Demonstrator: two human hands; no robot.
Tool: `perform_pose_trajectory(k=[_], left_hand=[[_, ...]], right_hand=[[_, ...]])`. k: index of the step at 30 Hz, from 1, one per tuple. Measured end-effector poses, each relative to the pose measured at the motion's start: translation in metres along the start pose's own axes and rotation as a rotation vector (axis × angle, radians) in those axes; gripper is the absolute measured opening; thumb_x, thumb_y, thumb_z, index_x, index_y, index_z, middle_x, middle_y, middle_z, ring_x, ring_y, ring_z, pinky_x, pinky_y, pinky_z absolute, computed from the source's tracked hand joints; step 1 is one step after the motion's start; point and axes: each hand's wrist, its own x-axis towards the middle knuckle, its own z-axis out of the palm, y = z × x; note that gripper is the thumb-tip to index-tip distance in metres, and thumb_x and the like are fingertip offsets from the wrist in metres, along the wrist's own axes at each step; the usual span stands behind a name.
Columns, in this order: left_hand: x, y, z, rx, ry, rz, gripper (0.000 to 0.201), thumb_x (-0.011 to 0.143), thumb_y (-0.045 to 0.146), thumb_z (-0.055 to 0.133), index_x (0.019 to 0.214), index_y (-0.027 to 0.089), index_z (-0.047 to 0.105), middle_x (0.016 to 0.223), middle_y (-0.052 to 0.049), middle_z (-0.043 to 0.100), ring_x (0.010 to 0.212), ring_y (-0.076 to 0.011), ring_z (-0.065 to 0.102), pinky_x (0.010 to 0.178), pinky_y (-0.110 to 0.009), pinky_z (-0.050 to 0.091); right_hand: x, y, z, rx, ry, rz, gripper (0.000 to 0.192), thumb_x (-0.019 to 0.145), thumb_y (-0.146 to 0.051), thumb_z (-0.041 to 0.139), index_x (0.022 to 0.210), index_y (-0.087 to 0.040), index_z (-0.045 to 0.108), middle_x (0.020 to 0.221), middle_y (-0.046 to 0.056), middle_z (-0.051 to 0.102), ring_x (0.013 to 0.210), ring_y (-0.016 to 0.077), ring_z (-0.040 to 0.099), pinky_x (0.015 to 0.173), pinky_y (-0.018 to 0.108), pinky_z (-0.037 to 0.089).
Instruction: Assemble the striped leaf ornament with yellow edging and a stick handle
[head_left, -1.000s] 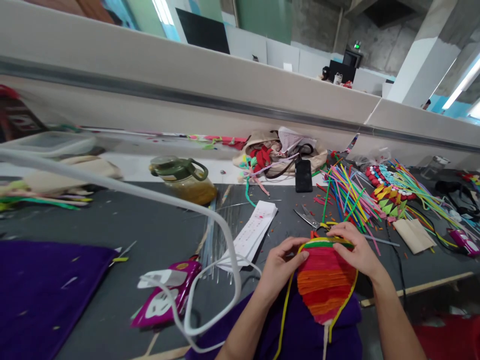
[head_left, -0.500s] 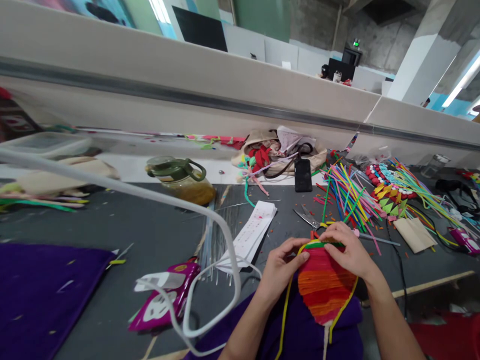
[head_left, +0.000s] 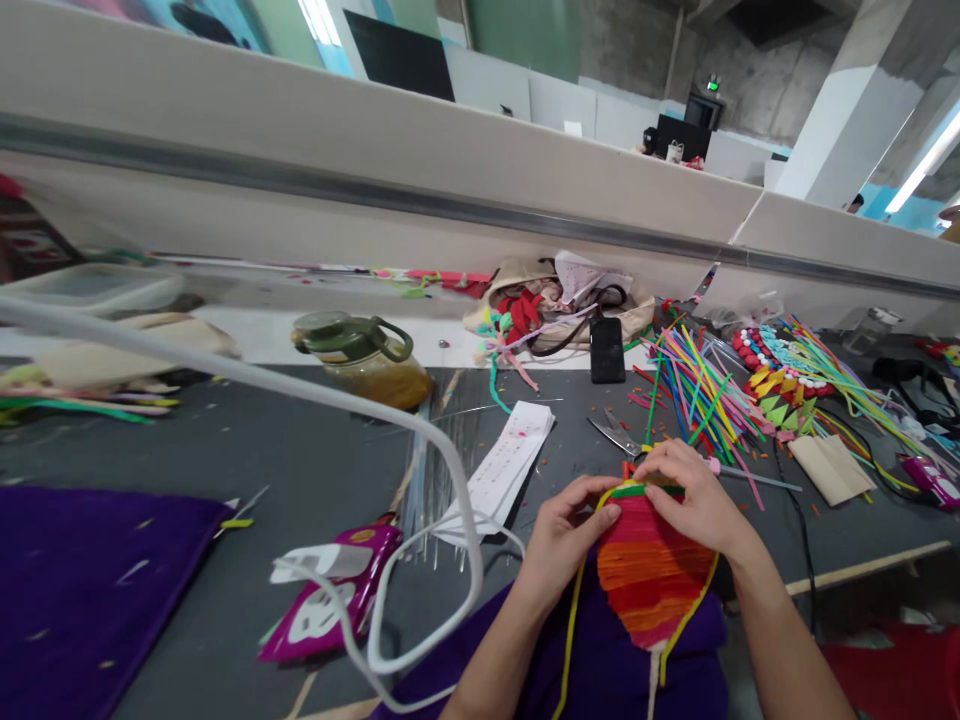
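Observation:
A leaf-shaped craft piece [head_left: 654,580] in bands of pink, orange and red lies over the purple cloth [head_left: 547,670] in front of me, its pale stem pointing down. My left hand [head_left: 564,530] pinches its upper left edge between thumb and fingers. At the upper right edge, my right hand [head_left: 694,498] has its thumb and fingers closed on a green pipe cleaner [head_left: 634,490] lying across the top. A yellow pipe cleaner [head_left: 571,622] runs around the outline, with ends hanging at both sides. What lies under the fingertips is partly hidden.
Beyond my hands are scissors [head_left: 616,434], a pile of coloured pipe cleaners [head_left: 701,385] and a black phone [head_left: 607,350]. Printed paper [head_left: 506,465], a purple packet [head_left: 337,590] and a green-lidded jug [head_left: 360,360] stand leftward. A white tube [head_left: 450,450] crosses the foreground.
The fingers of my right hand have shifted very slightly along the top edge. Otherwise my hands and the leaf-shaped piece stay almost in place.

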Motion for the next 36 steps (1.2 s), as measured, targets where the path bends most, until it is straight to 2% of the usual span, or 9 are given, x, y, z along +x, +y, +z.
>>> perform_pose_trajectory(k=[14, 20, 23, 27, 36], left_hand=[[0.000, -0.004, 0.000, -0.030, -0.016, 0.000, 0.025, 0.073, 0.031, 0.077, 0.096, 0.019, 0.076, 0.094, -0.007, 0.070, 0.085, -0.0203, 0.063, 0.073, -0.026, 0.048], [-0.001, -0.005, 0.001, -0.093, 0.015, -0.076, 0.032, 0.069, 0.031, 0.080, 0.097, 0.019, 0.072, 0.093, -0.005, 0.070, 0.080, -0.0181, 0.062, 0.070, -0.025, 0.048], [-0.001, -0.004, 0.002, -0.109, 0.044, -0.095, 0.031, 0.066, 0.031, 0.082, 0.092, 0.018, 0.070, 0.087, -0.003, 0.069, 0.076, -0.0167, 0.061, 0.067, -0.024, 0.048], [0.000, -0.003, 0.003, -0.108, 0.038, -0.085, 0.027, 0.067, 0.032, 0.081, 0.086, 0.017, 0.069, 0.084, -0.004, 0.068, 0.074, -0.0166, 0.060, 0.066, -0.024, 0.047], [-0.001, -0.005, 0.002, -0.096, 0.044, -0.066, 0.026, 0.068, 0.032, 0.081, 0.087, 0.017, 0.070, 0.084, -0.004, 0.067, 0.075, -0.0165, 0.058, 0.066, -0.023, 0.045]], right_hand=[[0.006, -0.005, 0.000, -0.018, -0.018, 0.013, 0.021, 0.084, -0.008, 0.055, 0.092, -0.025, 0.065, 0.095, 0.003, 0.064, 0.094, 0.0203, 0.057, 0.086, 0.036, 0.043], [0.006, -0.006, 0.001, 0.005, -0.024, 0.007, 0.021, 0.084, -0.007, 0.054, 0.090, -0.024, 0.065, 0.093, 0.003, 0.063, 0.093, 0.0194, 0.056, 0.085, 0.035, 0.042], [0.006, -0.006, 0.002, 0.008, -0.026, 0.013, 0.020, 0.084, -0.007, 0.054, 0.090, -0.023, 0.065, 0.093, 0.003, 0.063, 0.093, 0.0191, 0.056, 0.085, 0.034, 0.042], [0.007, -0.006, 0.002, 0.014, -0.025, 0.018, 0.020, 0.084, -0.007, 0.055, 0.090, -0.023, 0.064, 0.094, 0.003, 0.063, 0.094, 0.0190, 0.056, 0.085, 0.034, 0.042], [0.010, -0.007, 0.003, -0.028, -0.043, 0.025, 0.017, 0.085, -0.010, 0.059, 0.092, -0.024, 0.065, 0.095, 0.002, 0.063, 0.094, 0.0190, 0.056, 0.085, 0.034, 0.042]])
